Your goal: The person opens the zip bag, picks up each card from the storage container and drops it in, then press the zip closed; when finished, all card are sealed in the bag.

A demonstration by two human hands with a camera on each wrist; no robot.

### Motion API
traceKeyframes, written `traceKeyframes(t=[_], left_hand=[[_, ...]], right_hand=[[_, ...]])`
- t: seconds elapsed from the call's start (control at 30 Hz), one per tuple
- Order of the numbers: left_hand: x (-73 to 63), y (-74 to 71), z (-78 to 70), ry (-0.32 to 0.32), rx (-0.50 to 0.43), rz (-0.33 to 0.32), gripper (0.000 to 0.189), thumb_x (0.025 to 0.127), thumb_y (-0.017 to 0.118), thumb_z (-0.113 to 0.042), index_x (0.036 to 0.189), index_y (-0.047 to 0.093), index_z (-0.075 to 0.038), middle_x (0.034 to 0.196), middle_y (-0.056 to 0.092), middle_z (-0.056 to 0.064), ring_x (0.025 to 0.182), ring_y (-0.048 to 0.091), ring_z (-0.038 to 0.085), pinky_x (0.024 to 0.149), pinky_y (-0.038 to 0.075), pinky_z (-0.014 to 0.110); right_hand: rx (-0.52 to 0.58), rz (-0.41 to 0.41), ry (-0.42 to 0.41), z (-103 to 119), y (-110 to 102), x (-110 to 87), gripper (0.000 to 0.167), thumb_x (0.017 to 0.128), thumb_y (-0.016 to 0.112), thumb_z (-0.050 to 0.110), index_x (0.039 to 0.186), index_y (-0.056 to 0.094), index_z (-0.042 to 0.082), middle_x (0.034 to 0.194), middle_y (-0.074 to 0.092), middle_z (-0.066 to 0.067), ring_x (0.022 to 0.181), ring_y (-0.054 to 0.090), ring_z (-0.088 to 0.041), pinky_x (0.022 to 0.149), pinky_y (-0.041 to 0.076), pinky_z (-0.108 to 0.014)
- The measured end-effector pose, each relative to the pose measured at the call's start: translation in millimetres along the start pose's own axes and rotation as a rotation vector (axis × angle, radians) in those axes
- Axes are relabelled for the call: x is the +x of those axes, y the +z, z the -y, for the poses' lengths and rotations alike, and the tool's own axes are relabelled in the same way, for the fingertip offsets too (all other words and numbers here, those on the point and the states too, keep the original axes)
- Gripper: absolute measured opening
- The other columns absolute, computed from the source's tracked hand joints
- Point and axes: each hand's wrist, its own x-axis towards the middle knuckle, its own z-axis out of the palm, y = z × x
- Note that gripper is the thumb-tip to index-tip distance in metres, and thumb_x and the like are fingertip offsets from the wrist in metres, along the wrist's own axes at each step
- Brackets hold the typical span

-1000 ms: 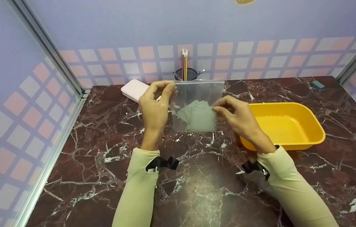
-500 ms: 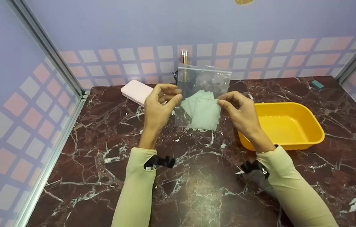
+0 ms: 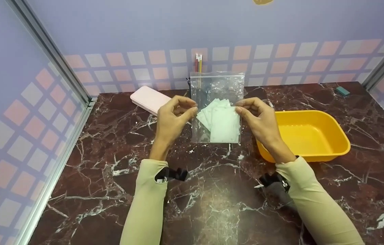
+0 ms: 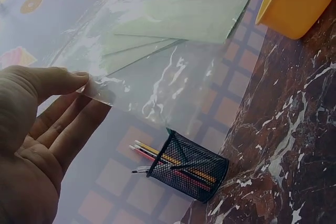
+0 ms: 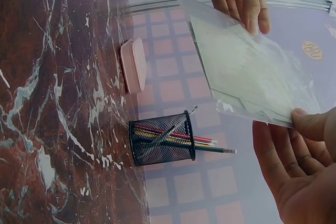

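Observation:
A clear zip bag (image 3: pixel 217 88) is held up over the marbled table, its zip edge at the top. Inside it lie several pale green-white sheets (image 3: pixel 225 124), fanned out toward the left. My left hand (image 3: pixel 173 120) pinches the bag's left edge between thumb and fingers; the left wrist view shows the thumb (image 4: pixel 65 80) on the plastic. On the opposite side, my right hand (image 3: pixel 261 122) pinches the right edge beside the sheets. The right wrist view shows its thumb (image 5: pixel 312 124) pressing the bag against the fingers.
Behind the bag stands a black mesh pencil cup (image 4: pixel 189 166) with several pencils. A pink case (image 3: pixel 149 98) lies at the back left. To the right is a yellow basin (image 3: pixel 340 139), partly behind my right wrist. A small teal block (image 3: pixel 342 91) lies at the far right corner.
The bag has tilted upright, its zip edge rising to cover the pencil cup. My left hand has shifted from the top corner down to the middle of the left edge.

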Motion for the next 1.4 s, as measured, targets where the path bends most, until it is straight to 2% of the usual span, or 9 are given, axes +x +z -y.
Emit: traceKeyframes(t=[0.23,0.37,0.47,0.6,0.73,0.97,1.1,1.2,1.4], left_hand=[[-1.2,-1.1,7.5,-0.071,-0.002,0.031,0.013,0.091,0.079,0.006,0.104,0.077,0.007,0.096,0.078,0.014,0.068,0.073,0.016,0.067,0.064,0.035],[-1.1,-1.2,11.9,-0.089,-0.020,0.001,0.012,0.091,0.079,0.006,0.103,0.077,0.008,0.097,0.078,0.016,0.068,0.073,0.017,0.065,0.064,0.035],[-0.9,-1.7,14.9,-0.114,-0.035,-0.029,0.012,0.090,0.078,0.008,0.102,0.076,0.009,0.099,0.078,0.018,0.073,0.074,0.017,0.067,0.064,0.032],[-1.1,-2.3,18.0,-0.143,-0.054,-0.055,0.012,0.089,0.078,0.011,0.100,0.076,0.010,0.099,0.077,0.019,0.077,0.074,0.017,0.068,0.064,0.032],[-1.6,-3.2,21.6,-0.173,-0.059,-0.061,0.011,0.089,0.077,0.012,0.100,0.076,0.011,0.098,0.077,0.019,0.078,0.074,0.016,0.067,0.064,0.032],[-3.1,-6.5,29.7,-0.212,-0.024,-0.030,0.016,0.089,0.078,0.010,0.105,0.076,0.010,0.101,0.077,0.019,0.079,0.075,0.016,0.067,0.063,0.029],[-4.2,-10.1,33.8,-0.235,0.058,-0.009,0.020,0.087,0.081,0.006,0.106,0.077,0.006,0.100,0.078,0.017,0.080,0.074,0.016,0.069,0.062,0.025],[-4.6,-13.5,35.4,-0.270,0.113,0.021,0.024,0.086,0.084,0.004,0.109,0.078,0.004,0.101,0.077,0.016,0.084,0.075,0.020,0.072,0.060,0.024],[-5.2,-19.0,38.1,-0.346,0.150,0.081,0.032,0.084,0.084,0.007,0.115,0.076,0.003,0.108,0.075,0.018,0.093,0.075,0.028,0.078,0.063,0.029]], right_hand=[[-0.005,-0.032,0.035,-6,3,-0.4,0.024,0.094,0.076,-0.005,0.116,0.066,-0.009,0.094,0.076,-0.012,0.075,0.066,-0.009,0.064,0.052,-0.017],[0.053,-0.041,0.054,-8,6,-1.0,0.028,0.094,0.075,-0.008,0.119,0.062,-0.008,0.095,0.075,-0.012,0.079,0.069,-0.011,0.069,0.057,-0.020],[0.081,-0.042,0.063,-8,8,-2.7,0.026,0.093,0.074,-0.010,0.115,0.061,-0.005,0.098,0.074,-0.012,0.083,0.071,-0.014,0.075,0.059,-0.022],[0.041,-0.005,0.053,-10,10,-4.3,0.022,0.093,0.074,-0.010,0.110,0.062,-0.006,0.100,0.071,-0.014,0.085,0.070,-0.014,0.077,0.060,-0.024],[0.000,0.054,0.042,-16,11,-4.7,0.023,0.094,0.073,-0.011,0.115,0.064,-0.009,0.104,0.069,-0.017,0.086,0.069,-0.016,0.075,0.062,-0.027],[-0.053,0.092,0.047,-26,14,-5.8,0.029,0.092,0.072,-0.012,0.121,0.065,-0.011,0.105,0.068,-0.019,0.087,0.066,-0.017,0.077,0.060,-0.024],[-0.080,0.106,0.052,-30,16,-6.9,0.031,0.091,0.073,-0.012,0.122,0.066,-0.010,0.102,0.067,-0.019,0.085,0.065,-0.017,0.078,0.057,-0.021],[-0.094,0.116,0.068,-33,18,-8.2,0.032,0.091,0.073,-0.011,0.123,0.067,-0.009,0.101,0.067,-0.018,0.085,0.065,-0.017,0.076,0.057,-0.021],[-0.120,0.141,0.111,-39,23,-12.2,0.033,0.093,0.073,-0.010,0.125,0.066,-0.009,0.102,0.068,-0.019,0.085,0.065,-0.019,0.074,0.057,-0.020]])
